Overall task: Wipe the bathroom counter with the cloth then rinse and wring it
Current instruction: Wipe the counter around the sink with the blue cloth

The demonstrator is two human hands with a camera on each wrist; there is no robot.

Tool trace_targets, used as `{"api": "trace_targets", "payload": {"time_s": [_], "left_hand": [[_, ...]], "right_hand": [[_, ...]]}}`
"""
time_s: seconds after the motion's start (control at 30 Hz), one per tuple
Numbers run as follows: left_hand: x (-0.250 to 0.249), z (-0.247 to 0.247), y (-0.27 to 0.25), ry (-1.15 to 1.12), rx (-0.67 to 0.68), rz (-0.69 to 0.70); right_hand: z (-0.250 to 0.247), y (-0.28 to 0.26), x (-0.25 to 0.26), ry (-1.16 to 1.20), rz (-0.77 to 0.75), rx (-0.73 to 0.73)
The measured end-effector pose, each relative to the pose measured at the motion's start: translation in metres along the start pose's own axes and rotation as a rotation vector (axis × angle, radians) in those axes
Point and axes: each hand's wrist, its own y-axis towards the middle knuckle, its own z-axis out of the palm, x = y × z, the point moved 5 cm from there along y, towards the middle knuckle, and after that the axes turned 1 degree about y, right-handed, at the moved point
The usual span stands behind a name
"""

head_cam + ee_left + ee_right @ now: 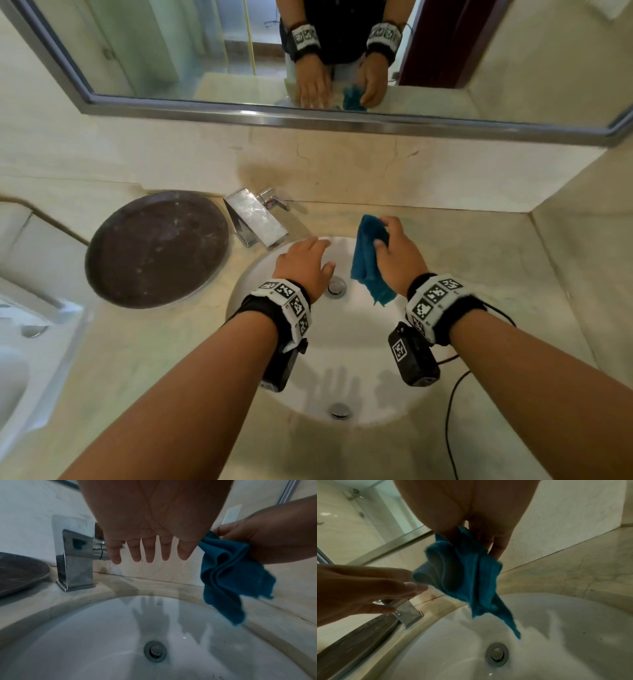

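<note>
My right hand (399,255) has its grip closed on the teal cloth (368,262), thumb and fingers pinching the bunched upper folds; the rest hangs free, its lowest corner over the basin (346,346), apart from the porcelain. My left hand (303,265) holds nothing, fingers straight and spread, just beside the cloth and near the tap (257,217) at the table's back edge. No water is seen running. I judge the step in hand to be the rinse. To do it well, I should send the free hand to the tap lever (274,202), keep the cloth over the drain (336,287) so drips stay off the table (479,274), and loosen the bunch so water reaches the inner folds. A dark round tray (156,248) sits toward the table's left edge.
</note>
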Motion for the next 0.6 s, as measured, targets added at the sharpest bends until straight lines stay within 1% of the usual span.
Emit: {"api": "trace_targets", "payload": {"time_s": [0.13, 0.2, 0.33, 0.43, 0.5, 0.6], "left_hand": [[0.012, 0.023, 0.019, 0.048, 0.065, -0.063], [0.018, 0.032, 0.030, 0.077, 0.075, -0.076], [0.032, 0.041, 0.055, 0.108, 0.028, -0.119], [0.045, 0.043, 0.075, 0.097, -0.023, -0.151], [0.052, 0.046, 0.087, 0.093, -0.024, -0.158], [0.060, 0.052, 0.101, 0.149, -0.045, -0.147]], "right_hand": [[0.017, 0.025, -0.011, -0.057, -0.070, 0.037], [0.025, 0.041, -0.017, -0.079, -0.099, 0.061], [0.038, 0.072, -0.029, -0.155, -0.147, 0.106], [0.048, 0.095, -0.035, -0.139, -0.143, 0.139], [0.055, 0.111, -0.036, -0.131, -0.140, 0.169], [0.064, 0.131, -0.033, -0.088, -0.209, 0.162]]}}
